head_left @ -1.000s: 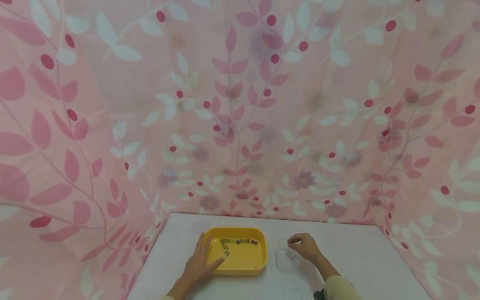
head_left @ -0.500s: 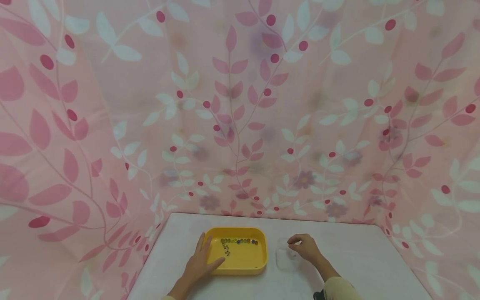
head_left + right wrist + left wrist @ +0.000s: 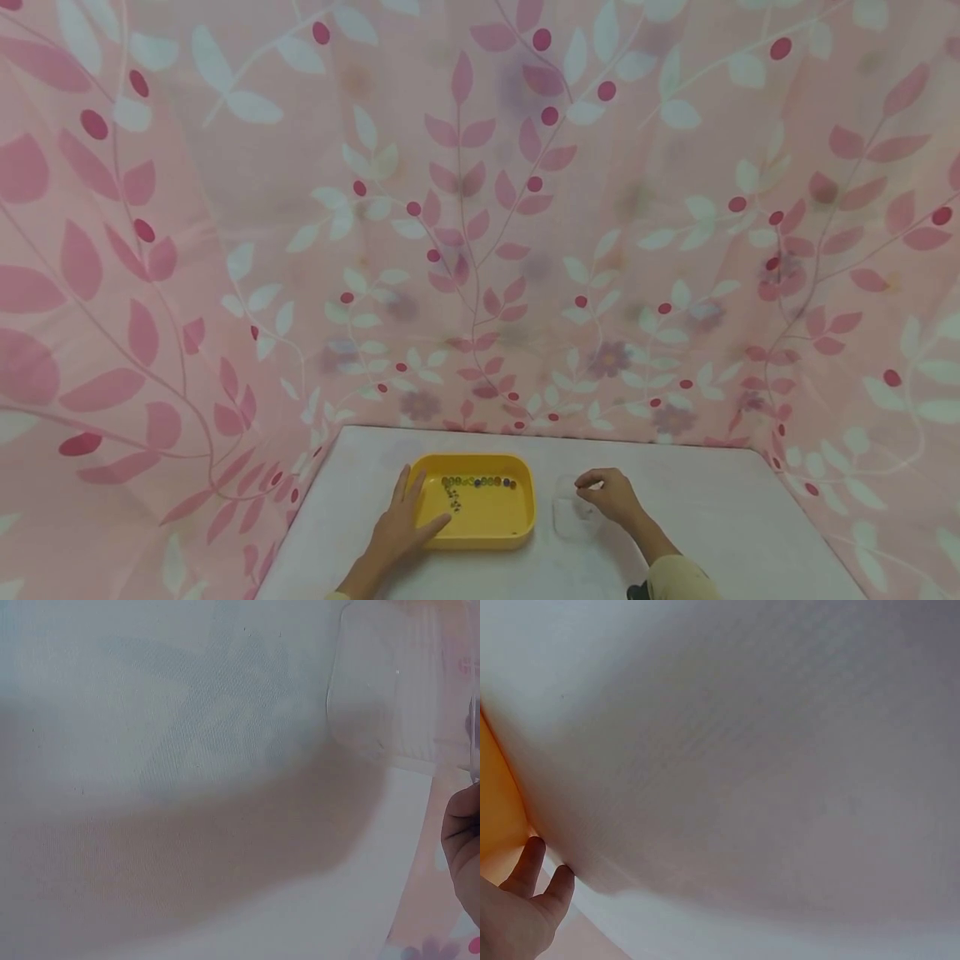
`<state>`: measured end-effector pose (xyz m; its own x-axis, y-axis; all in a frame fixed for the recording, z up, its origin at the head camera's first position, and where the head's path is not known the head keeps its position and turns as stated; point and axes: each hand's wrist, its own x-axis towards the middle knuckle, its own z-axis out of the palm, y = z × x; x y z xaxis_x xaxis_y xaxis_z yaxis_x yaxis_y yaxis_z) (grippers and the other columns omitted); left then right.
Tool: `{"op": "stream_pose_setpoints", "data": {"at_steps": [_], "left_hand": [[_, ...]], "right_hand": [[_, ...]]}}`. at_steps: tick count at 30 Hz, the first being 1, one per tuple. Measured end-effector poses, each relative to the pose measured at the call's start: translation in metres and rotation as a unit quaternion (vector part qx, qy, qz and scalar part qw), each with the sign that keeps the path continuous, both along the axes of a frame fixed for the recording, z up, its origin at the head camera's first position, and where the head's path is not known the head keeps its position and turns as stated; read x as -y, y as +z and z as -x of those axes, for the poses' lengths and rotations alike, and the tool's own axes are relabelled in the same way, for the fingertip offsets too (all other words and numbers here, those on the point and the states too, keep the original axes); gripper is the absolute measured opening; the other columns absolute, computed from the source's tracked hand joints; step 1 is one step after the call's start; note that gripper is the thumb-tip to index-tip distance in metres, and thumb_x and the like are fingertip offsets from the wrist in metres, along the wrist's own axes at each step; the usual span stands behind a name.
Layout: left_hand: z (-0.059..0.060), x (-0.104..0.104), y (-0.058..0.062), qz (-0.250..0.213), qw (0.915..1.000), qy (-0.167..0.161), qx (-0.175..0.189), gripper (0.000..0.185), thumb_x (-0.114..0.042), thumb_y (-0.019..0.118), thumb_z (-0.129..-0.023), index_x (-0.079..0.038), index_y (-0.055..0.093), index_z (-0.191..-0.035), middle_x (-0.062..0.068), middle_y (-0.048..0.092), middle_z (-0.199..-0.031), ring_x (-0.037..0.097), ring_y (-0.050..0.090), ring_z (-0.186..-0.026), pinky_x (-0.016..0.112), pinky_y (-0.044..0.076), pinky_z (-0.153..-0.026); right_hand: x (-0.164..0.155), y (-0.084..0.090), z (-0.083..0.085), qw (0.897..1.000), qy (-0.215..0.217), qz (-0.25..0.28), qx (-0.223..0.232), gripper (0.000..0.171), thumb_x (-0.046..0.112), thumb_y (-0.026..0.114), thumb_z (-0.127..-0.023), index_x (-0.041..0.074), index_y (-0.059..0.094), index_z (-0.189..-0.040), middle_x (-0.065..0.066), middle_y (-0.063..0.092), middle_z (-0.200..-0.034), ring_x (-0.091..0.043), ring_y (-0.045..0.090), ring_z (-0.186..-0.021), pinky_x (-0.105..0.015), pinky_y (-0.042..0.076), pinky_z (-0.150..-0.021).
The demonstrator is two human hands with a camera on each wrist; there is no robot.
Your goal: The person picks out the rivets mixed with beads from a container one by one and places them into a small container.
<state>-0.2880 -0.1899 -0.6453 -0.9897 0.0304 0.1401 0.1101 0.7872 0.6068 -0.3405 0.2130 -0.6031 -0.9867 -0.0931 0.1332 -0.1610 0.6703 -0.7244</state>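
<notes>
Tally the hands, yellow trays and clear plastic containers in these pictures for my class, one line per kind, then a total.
Hands: 2 (left hand, right hand)
Yellow tray: 1
Clear plastic container: 1
Total: 4

Dim, flat and diffuse overall.
Muted in contrast in the head view, stretched toward the left and right edges, softened in fine detail around the beads [image 3: 490,482]. Greyer in both wrist views, with broad, soft-edged shadows across the desk [image 3: 720,500], paler patches beside them, and a pinpoint glint on the clear container [image 3: 382,682].
</notes>
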Motion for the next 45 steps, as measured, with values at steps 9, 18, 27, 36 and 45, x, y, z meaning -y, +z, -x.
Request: {"op": "stream_pose_setpoints", "data": {"at_steps": [9, 18, 27, 36, 45], "left_hand": [[-0.001, 0.0, 0.003, -0.005, 1.0, 0.001, 0.002, 0.094, -0.062, 0.069, -0.082, -0.018, 0.031, -0.156, 0.015, 0.012, -0.166, 0.047, 0.051, -0.128, 0.065, 0.05, -0.086], [-0.003, -0.001, 0.004, 0.002, 1.0, -0.002, 0.003, 0.093, -0.06, 0.069, -0.082, -0.016, 0.032, -0.155, 0.016, 0.012, -0.165, 0.046, 0.053, -0.126, 0.062, 0.052, -0.084], [-0.001, -0.001, 0.002, -0.001, 1.0, 0.002, 0.005, 0.094, -0.062, 0.068, -0.082, -0.017, 0.031, -0.156, 0.015, 0.012, -0.166, 0.046, 0.053, -0.125, 0.061, 0.053, -0.083], [-0.001, 0.0, 0.001, 0.001, 1.0, 0.006, -0.001, 0.093, -0.062, 0.069, -0.082, -0.018, 0.032, -0.156, 0.014, 0.012, -0.166, 0.044, 0.055, -0.123, 0.06, 0.053, -0.083], [0.0, 0.0, 0.0, 0.004, 1.0, 0.0, -0.006, 0.093, -0.063, 0.068, -0.082, -0.016, 0.033, -0.155, 0.016, 0.012, -0.165, 0.046, 0.055, -0.123, 0.061, 0.053, -0.083]], "right_hand": [[0.004, 0.0, -0.001, 1.0, -0.008, -0.022, -0.008, 0.012, 0.006, 0.08, -0.077, 0.014, 0.078, -0.086, -0.001, 0.074, -0.089, -0.024, 0.065, -0.093, -0.034, 0.051, -0.074], [0.0, -0.002, -0.004, 0.998, 0.014, -0.056, 0.007, 0.018, 0.006, 0.081, -0.075, 0.013, 0.076, -0.091, 0.0, 0.074, -0.095, -0.02, 0.064, -0.092, -0.036, 0.052, -0.076], [-0.008, 0.003, -0.005, 0.987, 0.066, -0.13, -0.069, 0.022, 0.005, 0.081, -0.072, 0.011, 0.076, -0.093, -0.003, 0.074, -0.098, -0.008, 0.049, -0.067, -0.024, 0.041, -0.059], [-0.008, 0.006, -0.007, 0.993, 0.04, -0.074, -0.08, 0.019, 0.019, 0.083, -0.077, 0.01, 0.077, -0.093, -0.001, 0.074, -0.092, -0.006, 0.05, -0.064, -0.021, 0.04, -0.055], [-0.008, 0.014, -0.007, 0.998, -0.046, 0.015, -0.032, 0.054, 0.05, 0.061, -0.095, 0.011, 0.06, -0.132, -0.012, 0.061, -0.129, -0.024, 0.061, -0.1, -0.038, 0.053, -0.08]]}}
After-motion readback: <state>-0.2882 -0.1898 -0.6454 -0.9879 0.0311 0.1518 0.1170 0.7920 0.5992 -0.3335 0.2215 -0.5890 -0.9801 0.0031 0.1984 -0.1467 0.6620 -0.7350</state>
